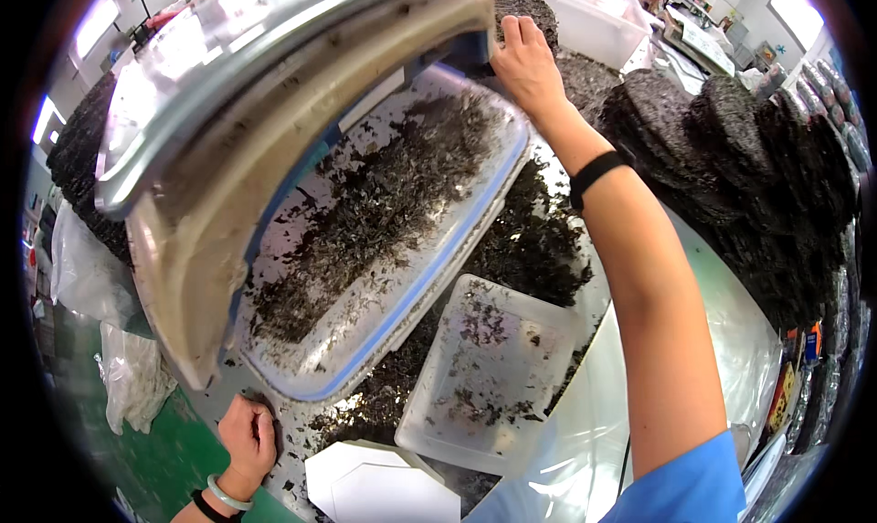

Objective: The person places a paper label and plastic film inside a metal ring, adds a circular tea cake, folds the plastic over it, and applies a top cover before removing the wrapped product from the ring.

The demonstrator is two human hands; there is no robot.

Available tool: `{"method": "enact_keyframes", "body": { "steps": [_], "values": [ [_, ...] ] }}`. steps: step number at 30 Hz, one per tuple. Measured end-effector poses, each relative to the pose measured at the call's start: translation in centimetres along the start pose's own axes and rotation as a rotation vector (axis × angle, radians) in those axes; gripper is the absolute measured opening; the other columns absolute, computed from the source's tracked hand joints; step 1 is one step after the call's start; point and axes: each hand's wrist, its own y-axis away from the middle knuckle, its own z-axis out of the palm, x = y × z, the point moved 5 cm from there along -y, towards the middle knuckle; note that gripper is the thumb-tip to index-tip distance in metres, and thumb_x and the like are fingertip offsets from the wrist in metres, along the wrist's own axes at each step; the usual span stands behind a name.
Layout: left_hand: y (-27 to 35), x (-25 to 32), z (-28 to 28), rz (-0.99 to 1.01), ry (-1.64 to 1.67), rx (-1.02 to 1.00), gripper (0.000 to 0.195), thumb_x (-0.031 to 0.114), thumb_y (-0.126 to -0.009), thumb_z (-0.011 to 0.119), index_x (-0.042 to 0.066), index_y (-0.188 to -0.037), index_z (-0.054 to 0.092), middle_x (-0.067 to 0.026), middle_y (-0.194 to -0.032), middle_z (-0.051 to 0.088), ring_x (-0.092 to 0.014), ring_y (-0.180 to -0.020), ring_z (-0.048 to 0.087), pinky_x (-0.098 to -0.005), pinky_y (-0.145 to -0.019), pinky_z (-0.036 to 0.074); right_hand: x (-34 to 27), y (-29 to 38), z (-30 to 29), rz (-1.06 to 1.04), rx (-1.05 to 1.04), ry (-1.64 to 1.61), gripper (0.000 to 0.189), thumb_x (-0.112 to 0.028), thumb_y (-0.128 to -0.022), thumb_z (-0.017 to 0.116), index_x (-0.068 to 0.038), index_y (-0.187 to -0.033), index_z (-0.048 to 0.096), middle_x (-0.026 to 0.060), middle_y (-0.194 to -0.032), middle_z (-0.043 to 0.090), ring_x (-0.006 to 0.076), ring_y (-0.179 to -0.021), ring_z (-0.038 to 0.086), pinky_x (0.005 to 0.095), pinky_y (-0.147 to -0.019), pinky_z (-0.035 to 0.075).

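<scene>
At the far side my right hand [531, 64] grips the right end of a large plastic tub or lid [288, 125], which I cannot tell apart. It is tilted up on edge and close to the camera. Behind it lies a shallow clear plastic container [411, 293] with a blue rim, strewn with dark flakes [370, 211] that look like dried seaweed. My left hand [248, 435] rests curled in a fist at the table's near left edge, with nothing visible in it. Between the hands sit a small translucent tray [493, 365] with scattered flakes and several white cards [384, 485].
Stacks of dark round seaweed cakes [726, 167] crowd the right side. More loose seaweed [527, 242] covers the table beside the container. A white plastic bin [596, 19] stands at the back. Clear plastic bags [92, 269] hang at the left, above a green floor [147, 465].
</scene>
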Motion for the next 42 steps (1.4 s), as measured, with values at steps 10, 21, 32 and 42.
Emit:
{"method": "enact_keyframes", "body": {
  "steps": [10, 21, 32, 42],
  "values": [
    [-0.7, 0.6, -0.6, 0.08, -0.043, 0.117, 0.011, 0.013, -0.091, 0.06, 0.005, -0.083, 0.058, -0.0146, -0.077, 0.056, -0.036, -0.067, 0.058, -0.0417, -0.06, 0.046, 18.4, 0.6, -28.0, 0.122, 0.035, 0.018, 0.047, -0.001, -0.081, 0.059, -0.015, -0.125, 0.051, 0.0143, -0.106, 0.047, 0.0342, -0.103, 0.049, 0.0422, -0.085, 0.048],
    [1.5, 9.0, -8.2, -0.054, 0.089, 0.192, 0.019, 0.025, -0.09, 0.07, 0.007, -0.095, 0.074, -0.0128, -0.097, 0.071, -0.033, -0.085, 0.068, -0.0424, -0.075, 0.053, 25.9, 26.7, -68.1, 0.387, -0.202, 0.109, 0.071, 0.014, -0.066, 0.072, -0.005, -0.13, 0.049, 0.0183, -0.148, 0.05, 0.042, -0.133, 0.051, 0.0425, -0.108, 0.045],
    [10.7, 21.3, 0.3, 0.362, -0.154, -0.159, 0.033, 0.02, -0.07, 0.086, 0.005, -0.091, 0.065, -0.0155, -0.097, 0.061, -0.036, -0.092, 0.06, -0.0444, -0.078, 0.05, 13.8, 60.9, -78.8, 0.774, -0.511, 0.073, 0.028, -0.001, -0.098, 0.053, -0.002, -0.126, 0.052, 0.0168, -0.147, 0.052, 0.0396, -0.141, 0.043, 0.046, -0.115, 0.037],
    [7.7, 13.4, 2.3, 0.231, 0.136, -0.279, 0.039, 0.009, -0.069, 0.077, 0.001, -0.107, 0.073, -0.0135, -0.097, 0.071, -0.03, -0.085, 0.07, -0.0374, -0.078, 0.057, 12.3, 57.9, -75.8, 0.834, -0.853, -0.092, 0.115, -0.042, -0.056, 0.093, -0.006, -0.15, 0.037, 0.0263, -0.134, 0.047, 0.0432, -0.125, 0.045, 0.05, -0.109, 0.036]
  ]
}}
